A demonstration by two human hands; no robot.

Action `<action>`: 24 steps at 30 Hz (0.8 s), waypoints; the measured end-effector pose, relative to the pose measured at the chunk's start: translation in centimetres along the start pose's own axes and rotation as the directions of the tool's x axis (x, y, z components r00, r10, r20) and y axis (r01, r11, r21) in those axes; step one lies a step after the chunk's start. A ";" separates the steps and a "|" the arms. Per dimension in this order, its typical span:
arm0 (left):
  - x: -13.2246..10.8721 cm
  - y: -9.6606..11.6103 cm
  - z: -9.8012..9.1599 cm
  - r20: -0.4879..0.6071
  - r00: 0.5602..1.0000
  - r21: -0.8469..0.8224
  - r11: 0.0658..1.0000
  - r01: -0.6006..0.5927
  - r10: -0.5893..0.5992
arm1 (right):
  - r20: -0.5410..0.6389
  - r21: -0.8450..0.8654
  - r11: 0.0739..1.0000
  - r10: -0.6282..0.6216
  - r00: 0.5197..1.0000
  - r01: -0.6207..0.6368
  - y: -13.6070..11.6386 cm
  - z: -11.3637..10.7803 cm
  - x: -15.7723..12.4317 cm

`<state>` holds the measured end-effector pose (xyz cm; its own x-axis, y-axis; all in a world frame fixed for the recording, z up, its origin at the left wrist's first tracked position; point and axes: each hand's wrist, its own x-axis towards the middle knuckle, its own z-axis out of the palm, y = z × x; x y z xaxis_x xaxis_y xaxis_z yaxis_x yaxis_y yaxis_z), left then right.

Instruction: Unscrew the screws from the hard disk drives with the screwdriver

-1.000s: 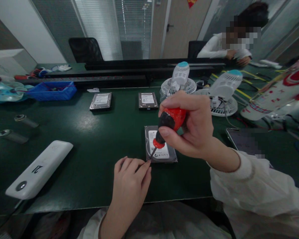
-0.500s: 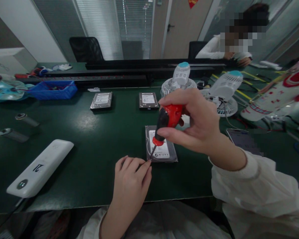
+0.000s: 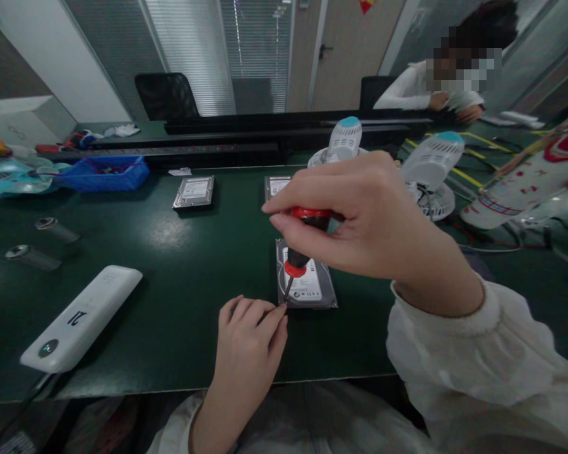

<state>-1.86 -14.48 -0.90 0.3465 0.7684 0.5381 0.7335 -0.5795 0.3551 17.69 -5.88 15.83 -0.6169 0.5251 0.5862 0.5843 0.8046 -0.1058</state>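
Note:
In the head view, a hard drive (image 3: 325,290) with a white label lies on the green table in front of me. My right hand (image 3: 364,217) is closed around the red and black handle of a screwdriver (image 3: 297,257). The shaft slants down to the drive's near left corner. At that same corner, the thumb and index finger of my left hand (image 3: 247,331) are pinched together beside the screwdriver's tip. Whatever sits between those fingertips is too small to make out. My right hand covers part of the handle and the drive's far right side.
Two more hard drives, one at left (image 3: 194,192) and one partly hidden (image 3: 275,185), lie farther back. A white power bank (image 3: 82,318), two metal cylinders (image 3: 33,257) and a blue basket (image 3: 105,176) are at left. White fans (image 3: 433,161) stand right; a person (image 3: 407,88) sits beyond.
My right hand has turned over the screwdriver handle, its fingers swinging left and its back now facing up. The left hand and the drive stay in place.

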 end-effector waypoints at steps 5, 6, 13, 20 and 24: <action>0.1 0.1 0.1 0.009 1.000 -0.022 1.000 0.020 -0.020 | 0.083 0.124 0.988 -0.100 0.991 0.089 0.2 -0.5 -0.3; 0.1 0.1 0.1 0.002 1.000 -0.026 0.999 0.019 -0.019 | 0.087 0.088 0.994 -0.078 0.993 0.070 0.4 -0.5 -0.3; 0.1 0.4 0.0 -0.020 0.999 -0.057 0.997 0.045 -0.047 | 0.006 0.023 0.992 -0.127 0.992 0.127 0.8 -0.3 -0.3; 0.0 0.6 0.0 -0.067 0.989 -0.010 0.991 0.132 -0.132 | 0.113 0.082 0.994 -0.081 0.990 0.072 1.2 -0.8 -0.3; -0.2 0.3 0.4 -0.013 0.986 0.045 0.985 0.167 -0.167 | 0.103 0.075 0.996 -0.060 0.993 0.053 1.8 -0.7 -0.5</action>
<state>-1.46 -14.70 -1.17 0.2117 0.8505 0.4814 0.8069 -0.4300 0.4050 19.40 -4.87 15.95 -0.7021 0.5013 0.5057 0.5099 0.8497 -0.1344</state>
